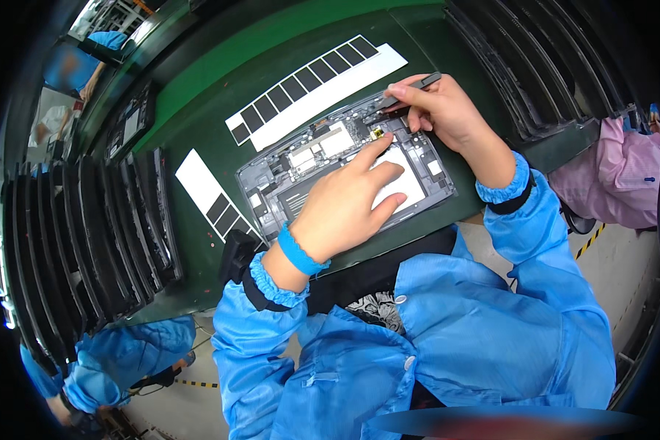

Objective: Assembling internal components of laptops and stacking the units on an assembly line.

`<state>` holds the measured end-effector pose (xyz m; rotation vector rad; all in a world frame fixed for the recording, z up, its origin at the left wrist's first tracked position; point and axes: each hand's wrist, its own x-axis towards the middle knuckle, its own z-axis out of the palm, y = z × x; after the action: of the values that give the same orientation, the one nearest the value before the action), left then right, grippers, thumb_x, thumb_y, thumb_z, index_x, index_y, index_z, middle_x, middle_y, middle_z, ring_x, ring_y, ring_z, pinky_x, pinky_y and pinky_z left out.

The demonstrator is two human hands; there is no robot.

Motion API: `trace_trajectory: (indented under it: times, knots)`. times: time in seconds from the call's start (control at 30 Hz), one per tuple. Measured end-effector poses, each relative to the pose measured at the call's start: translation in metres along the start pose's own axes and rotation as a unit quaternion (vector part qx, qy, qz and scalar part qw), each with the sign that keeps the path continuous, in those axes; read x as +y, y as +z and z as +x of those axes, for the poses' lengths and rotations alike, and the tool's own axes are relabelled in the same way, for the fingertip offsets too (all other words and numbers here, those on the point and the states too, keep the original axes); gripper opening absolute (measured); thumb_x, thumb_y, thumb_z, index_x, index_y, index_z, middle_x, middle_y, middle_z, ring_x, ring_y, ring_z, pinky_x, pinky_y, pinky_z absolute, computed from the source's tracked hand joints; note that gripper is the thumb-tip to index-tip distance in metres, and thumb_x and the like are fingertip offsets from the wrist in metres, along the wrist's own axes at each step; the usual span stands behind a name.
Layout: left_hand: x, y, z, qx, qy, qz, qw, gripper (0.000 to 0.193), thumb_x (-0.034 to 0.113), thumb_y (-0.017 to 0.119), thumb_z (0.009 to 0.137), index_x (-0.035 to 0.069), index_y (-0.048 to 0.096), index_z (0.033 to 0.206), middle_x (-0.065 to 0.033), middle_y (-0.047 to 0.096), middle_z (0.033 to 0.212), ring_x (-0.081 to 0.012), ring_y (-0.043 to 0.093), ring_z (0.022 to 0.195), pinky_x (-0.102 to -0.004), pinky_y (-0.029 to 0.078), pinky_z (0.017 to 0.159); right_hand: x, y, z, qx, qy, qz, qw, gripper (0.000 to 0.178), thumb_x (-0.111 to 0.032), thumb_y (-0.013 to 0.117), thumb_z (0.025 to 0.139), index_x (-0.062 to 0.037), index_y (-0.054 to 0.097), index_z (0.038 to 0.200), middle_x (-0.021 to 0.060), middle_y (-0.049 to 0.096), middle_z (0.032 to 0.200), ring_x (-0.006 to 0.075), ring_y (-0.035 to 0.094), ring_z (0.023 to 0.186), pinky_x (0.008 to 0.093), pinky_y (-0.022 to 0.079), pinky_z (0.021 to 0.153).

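Note:
An opened laptop base (284, 209) lies in front of me, its circuit board and battery exposed. My left hand (348, 194) rests over it with fingers spread, the index fingertip beside a small yellow-and-black piece (378, 133) on the board. At the far right edge of the laptop, my right hand (447, 110) pinches a dark grey tool that looks like tweezers (422, 82). The tool's lower end points down toward the board; its tips are hard to make out. A blue band circles my left wrist.
White strips with black rectangular pads lie beyond the laptop (308, 88) and at its left (211, 198). Upright rows of dark panels stand at left (88, 242) and right (521, 66). Another device (132, 121) sits far left. Co-workers in blue and pink (609, 176) are nearby.

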<state>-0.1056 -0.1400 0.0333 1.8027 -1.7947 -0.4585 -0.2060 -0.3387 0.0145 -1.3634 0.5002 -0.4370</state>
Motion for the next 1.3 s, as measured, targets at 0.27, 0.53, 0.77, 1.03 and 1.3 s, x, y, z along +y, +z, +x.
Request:
trace_trajectory:
  times: [0.27, 0.53, 0.77, 1.03, 1.3]
  knots:
    - [0.0, 0.001, -0.001, -0.004, -0.005, -0.004, 1.0, 0.028, 0.023, 0.067, 0.084, 0.008, 0.063, 0.108, -0.0163, 0.05, 0.135, -0.028, 0.065, 0.077, -0.0357, 0.053, 0.074, 0.004, 0.001, 0.002, 0.032, 0.027, 0.006, 0.999, 0.021, -0.016, 0.069, 0.087, 0.0036, 0.067, 0.094, 0.0122, 0.069, 0.079, 0.0086, 0.058, 0.051, 0.0181, 0.038, 0.041]
    - [0.003, 0.001, -0.001, -0.008, -0.007, 0.006, 1.0, 0.028, 0.022, 0.066, 0.085, 0.007, 0.063, 0.108, -0.0161, 0.049, 0.136, -0.024, 0.064, 0.07, -0.0343, 0.053, 0.072, 0.007, 0.002, 0.003, 0.043, 0.03, 0.018, 0.998, 0.022, -0.015, 0.069, 0.087, 0.0052, 0.066, 0.096, 0.0135, 0.07, 0.079, 0.0071, 0.057, 0.049, 0.0175, 0.038, 0.04]
    - [-0.002, 0.006, -0.001, 0.045, 0.038, 0.067, 0.996, 0.026, 0.02, 0.067, 0.082, 0.008, 0.064, 0.105, -0.0148, 0.052, 0.133, -0.0299, 0.063, 0.087, -0.0383, 0.052, 0.078, 0.007, 0.004, 0.001, 0.044, 0.012, 0.006, 0.999, 0.022, -0.015, 0.07, 0.087, 0.0049, 0.066, 0.096, 0.0132, 0.07, 0.079, 0.0075, 0.058, 0.05, 0.0173, 0.039, 0.04]
    - [-0.001, 0.008, 0.002, 0.051, 0.018, 0.106, 0.993, 0.034, 0.025, 0.069, 0.081, 0.008, 0.063, 0.11, -0.0188, 0.049, 0.135, -0.0377, 0.047, 0.119, -0.0435, 0.043, 0.097, 0.009, 0.002, 0.002, 0.042, 0.016, -0.002, 0.999, 0.02, -0.014, 0.07, 0.085, 0.0041, 0.066, 0.093, 0.0118, 0.068, 0.077, 0.0102, 0.059, 0.053, 0.0192, 0.041, 0.044]
    - [-0.004, 0.016, 0.009, 0.073, -0.007, 0.212, 0.974, 0.061, 0.042, 0.068, 0.079, 0.01, 0.05, 0.128, -0.0282, 0.04, 0.14, -0.0439, 0.034, 0.131, -0.0526, 0.028, 0.106, 0.006, 0.006, 0.0, 0.057, -0.04, -0.001, 0.998, 0.027, -0.019, 0.069, 0.088, 0.0034, 0.066, 0.104, 0.0105, 0.069, 0.086, 0.0084, 0.061, 0.06, 0.0179, 0.044, 0.048]
